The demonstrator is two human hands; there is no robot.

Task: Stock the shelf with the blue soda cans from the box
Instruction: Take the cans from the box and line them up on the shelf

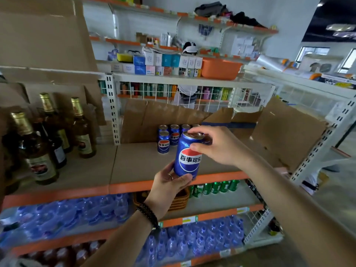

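A blue soda can (187,158) with a red, white and blue logo is held upright in the air in front of the shelf (134,164). My left hand (169,186) grips its bottom from below. My right hand (215,145) pinches its top rim, thumb on the front. Several more blue cans (163,143) stand in rows at the back of the shelf. An open cardboard box (289,132) with its flaps up sits on the right of the shelf; its inside is hidden by my right hand.
Brown glass bottles (44,143) stand on the left of the shelf. Green cans (217,186) and a wicker basket (181,199) sit one level down, with wrapped water bottles (77,212) below. A person (187,74) stands behind the wire shelf back.
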